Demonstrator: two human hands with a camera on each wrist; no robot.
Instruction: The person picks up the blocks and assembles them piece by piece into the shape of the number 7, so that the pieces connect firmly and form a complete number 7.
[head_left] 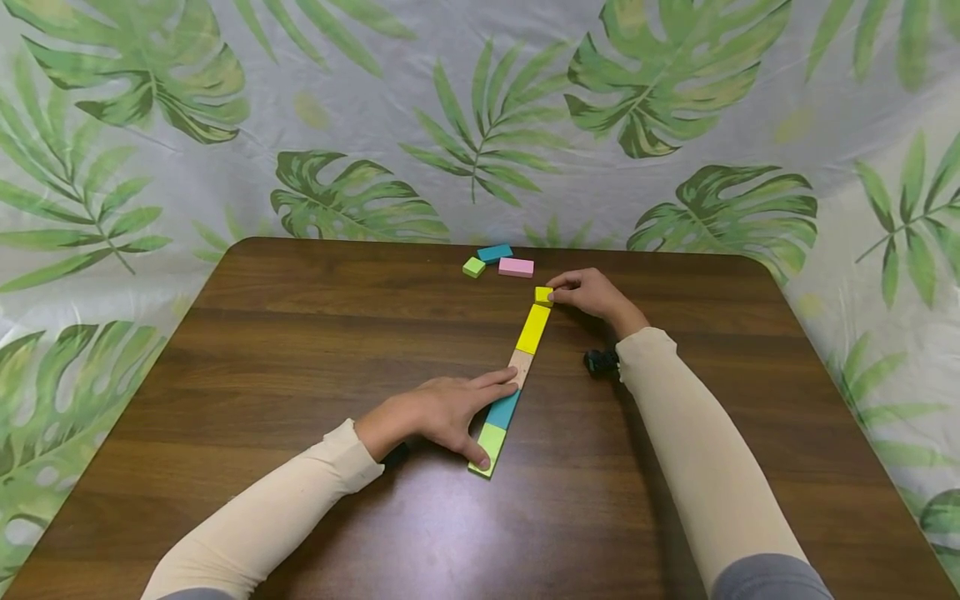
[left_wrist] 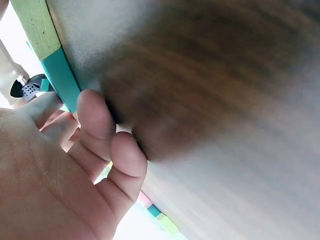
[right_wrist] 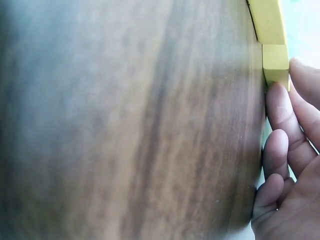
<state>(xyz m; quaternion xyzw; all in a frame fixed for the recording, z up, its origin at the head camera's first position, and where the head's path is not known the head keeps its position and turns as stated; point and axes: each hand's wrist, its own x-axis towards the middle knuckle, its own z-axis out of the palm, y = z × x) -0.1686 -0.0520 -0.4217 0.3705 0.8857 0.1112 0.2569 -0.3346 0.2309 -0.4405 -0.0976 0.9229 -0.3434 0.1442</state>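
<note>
Five-or-so is avoided here: several wooden blocks form a straight row slanting away across the table. Nearest is a light green block (head_left: pixel 492 438), then a teal block (head_left: pixel 502 411), a plain wood block (head_left: pixel 522 362) and a long yellow block (head_left: pixel 533 328). My left hand (head_left: pixel 448 410) rests along the row, thumb on the green block and fingertips on the plain wood one. At the far end, my right hand (head_left: pixel 594 296) pinches a small yellow block (right_wrist: pixel 275 57) between thumb and fingers. That block meets the long yellow one in the right wrist view.
Beyond the row, near the table's far edge, lie a small green block (head_left: pixel 473 267), a blue block (head_left: pixel 495 253) and a pink block (head_left: pixel 516 267). The brown wooden table (head_left: pixel 300 333) backs onto a leaf-patterned curtain (head_left: pixel 360 108).
</note>
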